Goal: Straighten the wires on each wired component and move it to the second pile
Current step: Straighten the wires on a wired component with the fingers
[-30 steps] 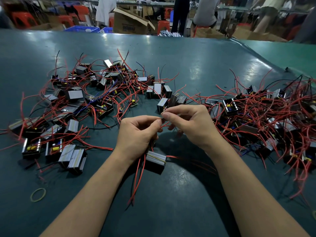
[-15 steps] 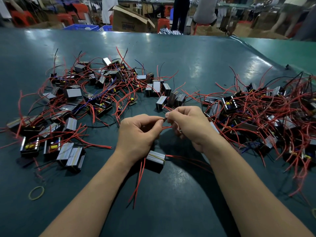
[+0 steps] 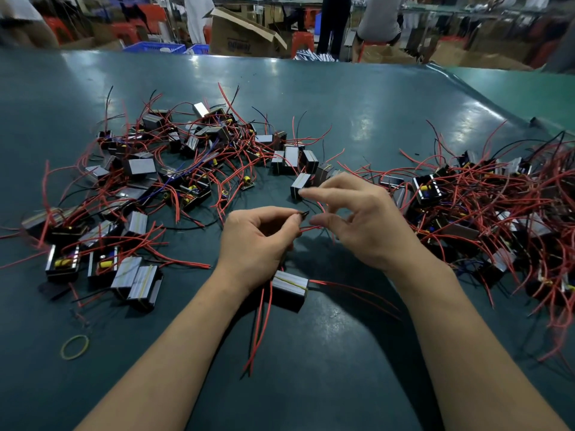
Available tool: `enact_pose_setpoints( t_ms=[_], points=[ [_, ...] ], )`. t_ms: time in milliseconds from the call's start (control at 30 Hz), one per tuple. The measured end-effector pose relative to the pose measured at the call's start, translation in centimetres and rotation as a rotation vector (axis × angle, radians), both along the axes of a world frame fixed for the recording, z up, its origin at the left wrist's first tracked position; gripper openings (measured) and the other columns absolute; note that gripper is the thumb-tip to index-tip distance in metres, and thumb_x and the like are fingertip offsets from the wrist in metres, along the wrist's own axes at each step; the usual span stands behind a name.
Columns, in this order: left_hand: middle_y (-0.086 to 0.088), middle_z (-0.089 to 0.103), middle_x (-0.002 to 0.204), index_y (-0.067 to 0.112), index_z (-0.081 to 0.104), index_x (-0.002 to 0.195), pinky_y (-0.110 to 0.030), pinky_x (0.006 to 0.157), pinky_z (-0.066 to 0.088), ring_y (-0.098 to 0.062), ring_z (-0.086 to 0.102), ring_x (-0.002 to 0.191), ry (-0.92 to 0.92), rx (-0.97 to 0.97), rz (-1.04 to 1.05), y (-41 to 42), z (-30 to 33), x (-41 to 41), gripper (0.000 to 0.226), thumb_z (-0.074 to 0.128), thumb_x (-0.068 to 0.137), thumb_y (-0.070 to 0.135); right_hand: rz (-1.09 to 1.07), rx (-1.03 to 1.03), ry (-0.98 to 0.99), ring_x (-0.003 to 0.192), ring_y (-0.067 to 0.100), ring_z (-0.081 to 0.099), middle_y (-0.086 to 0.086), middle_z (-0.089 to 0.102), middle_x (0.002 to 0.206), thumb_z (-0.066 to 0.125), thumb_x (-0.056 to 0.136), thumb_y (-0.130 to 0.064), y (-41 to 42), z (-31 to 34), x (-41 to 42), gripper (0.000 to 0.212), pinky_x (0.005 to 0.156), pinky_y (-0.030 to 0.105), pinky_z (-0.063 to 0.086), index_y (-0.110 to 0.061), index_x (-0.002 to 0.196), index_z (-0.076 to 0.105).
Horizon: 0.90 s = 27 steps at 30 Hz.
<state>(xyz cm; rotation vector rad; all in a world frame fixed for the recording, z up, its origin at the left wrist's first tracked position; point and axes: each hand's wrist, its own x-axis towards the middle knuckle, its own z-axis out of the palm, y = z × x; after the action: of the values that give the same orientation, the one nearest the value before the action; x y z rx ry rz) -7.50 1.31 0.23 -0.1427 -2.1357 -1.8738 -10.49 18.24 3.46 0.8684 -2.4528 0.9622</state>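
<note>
— What are the hands doing?

— The left hand (image 3: 253,241) has its thumb and forefinger pressed together, pinching the dark ends of thin red and black wires (image 3: 306,223). The other fingers are curled under.

— And the right hand (image 3: 362,222)?

— Its fingers are loosely spread. The forefinger points toward the left edge of the table, the thumb sits below it with a gap between, and the red wires pass near the thumb tip. Whether it touches them I cannot tell.

— Where is the part being worked on?

— The small black block-shaped component with a silvery striped top (image 3: 289,287) sits just below the left wrist, near the middle of the dark teal table (image 3: 342,119), toward the near edge. Red wires trail from it toward the near edge and toward the right edge.

— The piles?

— A loose spread of similar wired components (image 3: 174,169) lies toward the left edge, some set in a neat row near the left forearm. A denser tangled heap of the same parts with red wires (image 3: 485,213) lies by the right edge.

— Anything else?

— A yellow-green rubber band (image 3: 75,347) lies flat toward the near left corner. Beyond the far edge stand an open brown cardboard box (image 3: 245,35) and blue plastic crates (image 3: 155,48).
</note>
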Motion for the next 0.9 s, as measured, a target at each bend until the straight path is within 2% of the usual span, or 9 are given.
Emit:
enact_pose_setpoints(
  t_ms=[67, 133, 367, 467, 567, 667, 700, 767, 900],
  points=[
    [0.002, 0.07, 0.062, 0.022, 0.076, 0.079, -0.022, 0.05, 0.047, -0.009, 0.058, 0.048, 0.006, -0.007, -0.022, 0.0, 0.2, 0.1, 0.02, 0.07, 0.086, 0.005, -0.004, -0.009, 0.033, 0.079, 0.02, 0.064, 0.007, 0.069, 0.094, 0.075, 0.082, -0.006, -0.2, -0.1, -0.1, 0.019, 0.074, 0.031, 0.053, -0.006, 0.101, 0.077],
    [0.003, 0.071, 0.063, 0.022, 0.076, 0.08, -0.022, 0.053, 0.049, -0.007, 0.059, 0.049, 0.01, -0.017, -0.037, -0.1, 0.3, 0.2, 0.019, 0.07, 0.086, 0.004, -0.006, -0.039, 0.016, 0.079, 0.021, 0.067, 0.007, 0.071, 0.089, 0.074, 0.083, -0.007, 0.0, -0.1, -0.3, 0.011, 0.076, 0.038, 0.055, -0.005, 0.094, 0.078],
    [-0.005, 0.071, 0.065, 0.01, 0.076, 0.086, -0.018, 0.051, 0.046, -0.007, 0.058, 0.048, -0.005, 0.011, -0.058, -0.1, 0.4, 0.3, 0.01, 0.069, 0.086, 0.003, 0.024, -0.043, -0.197, 0.071, 0.01, 0.06, -0.009, 0.064, 0.073, 0.068, 0.09, -0.017, 0.3, 0.0, 0.1, 0.009, 0.07, 0.026, 0.049, -0.015, 0.084, 0.074],
    [-0.002, 0.07, 0.065, 0.005, 0.076, 0.09, -0.017, 0.051, 0.046, -0.006, 0.059, 0.049, 0.001, 0.021, -0.093, -0.1, 0.5, 0.4, 0.008, 0.069, 0.086, 0.001, -0.025, -0.116, -0.33, 0.058, 0.017, 0.055, -0.002, 0.059, 0.059, 0.06, 0.091, -0.013, -0.6, 0.1, 0.4, 0.023, 0.059, 0.033, 0.045, -0.013, 0.068, 0.065],
    [-0.005, 0.07, 0.067, 0.006, 0.076, 0.088, -0.022, 0.054, 0.049, -0.011, 0.061, 0.052, 0.042, -0.033, -0.091, 0.1, 0.4, 0.4, 0.009, 0.069, 0.085, 0.0, -0.159, -0.366, -0.656, 0.043, 0.014, 0.039, -0.002, 0.046, 0.045, 0.054, 0.087, -0.011, -1.9, 0.3, 0.5, 0.037, 0.045, 0.024, 0.03, -0.013, 0.05, 0.053],
    [-0.012, 0.071, 0.071, 0.007, 0.077, 0.087, -0.035, 0.058, 0.053, -0.026, 0.067, 0.061, 0.084, -0.09, -0.07, 0.2, 0.3, 0.3, 0.009, 0.07, 0.085, 0.001, -0.165, -0.612, -1.206, 0.039, 0.01, 0.032, -0.004, 0.04, 0.045, 0.05, 0.084, -0.018, -2.0, 0.8, 0.3, 0.035, 0.034, 0.016, 0.019, -0.017, 0.049, 0.048],
    [-0.012, 0.071, 0.071, 0.007, 0.077, 0.087, -0.039, 0.06, 0.054, -0.03, 0.067, 0.064, 0.092, -0.11, -0.061, 0.2, 0.2, 0.3, 0.009, 0.071, 0.085, 0.002, -0.146, -0.652, -1.292, 0.038, 0.009, 0.032, -0.004, 0.041, 0.046, 0.051, 0.084, -0.019, -1.9, 0.9, 0.3, 0.034, 0.033, 0.016, 0.019, -0.017, 0.051, 0.049],
    [-0.01, 0.071, 0.072, 0.008, 0.078, 0.087, -0.044, 0.063, 0.056, -0.029, 0.068, 0.068, 0.094, -0.116, -0.037, 0.1, 0.0, 0.2, 0.009, 0.071, 0.085, 0.003, -0.167, -0.623, -1.231, 0.04, 0.009, 0.036, -0.004, 0.045, 0.047, 0.056, 0.087, -0.019, -1.7, 0.8, 0.3, 0.033, 0.033, 0.015, 0.023, -0.015, 0.053, 0.056],
    [-0.007, 0.072, 0.074, 0.01, 0.078, 0.086, -0.042, 0.067, 0.057, -0.027, 0.071, 0.072, 0.095, -0.118, -0.026, 0.1, 0.0, 0.2, 0.01, 0.071, 0.085, 0.003, -0.27, -0.269, -0.627, 0.046, 0.017, 0.05, -0.002, 0.057, 0.048, 0.063, 0.089, -0.025, -2.0, 0.3, 0.9, 0.032, 0.044, 0.024, 0.039, -0.012, 0.06, 0.066]
  ],
)
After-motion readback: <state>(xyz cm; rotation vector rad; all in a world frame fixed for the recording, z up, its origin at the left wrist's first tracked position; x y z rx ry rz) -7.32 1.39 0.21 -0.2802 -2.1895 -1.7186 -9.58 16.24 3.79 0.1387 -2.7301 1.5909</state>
